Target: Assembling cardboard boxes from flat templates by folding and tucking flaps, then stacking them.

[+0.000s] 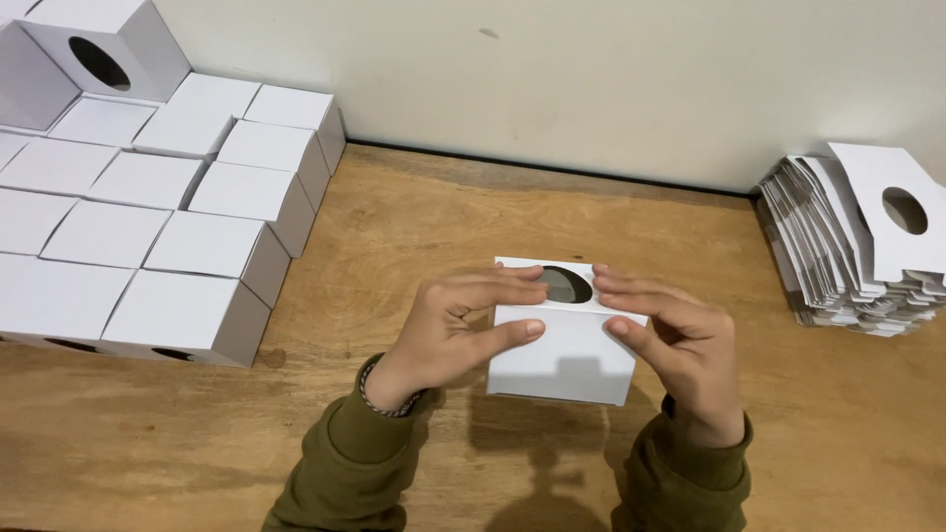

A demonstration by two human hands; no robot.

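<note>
We are holding a small white box [562, 360] with a round hole on top, just above the middle of the wooden bench [394, 217]. Our left hand [463, 325] and right hand [680, 340] are clamping its two sides. It may be resting on the bench. Finished boxes [177, 217] are sitting at the left, a flat stack [857, 256] at the right.

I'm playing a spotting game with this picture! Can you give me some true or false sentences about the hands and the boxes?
1. Both hands, left hand and right hand, hold a white box. True.
2. The box has a square hole. False: the hole is round.
3. Finished boxes sit on the person's left. True.
4. The stack of flat cardboard is red. False: it is white.
5. The table is wooden. True.
</note>
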